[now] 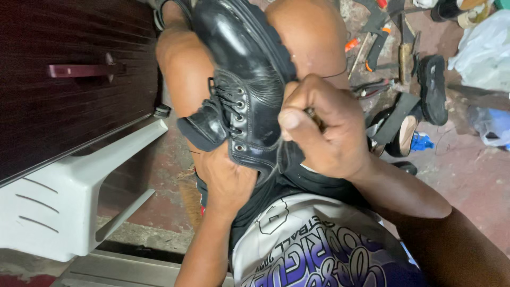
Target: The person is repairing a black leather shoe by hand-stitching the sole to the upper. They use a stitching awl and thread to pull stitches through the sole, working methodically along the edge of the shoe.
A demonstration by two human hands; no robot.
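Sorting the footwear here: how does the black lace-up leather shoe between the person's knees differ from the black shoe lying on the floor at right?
The black lace-up leather shoe is clamped between the knees, with the left hand under it and the right hand against it; the black shoe on the floor lies untouched. The held one shows its glossy upper and laces; the floor one shows a matte, flat side. Both are black.

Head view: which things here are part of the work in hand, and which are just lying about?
In hand:
black shoe, clamped between the knees
left hand, under the shoe
right hand, fist at the shoe's edge, gripping something small that can't be made out

Lying about:
white chair
tools on the floor
other shoes
plastic bags
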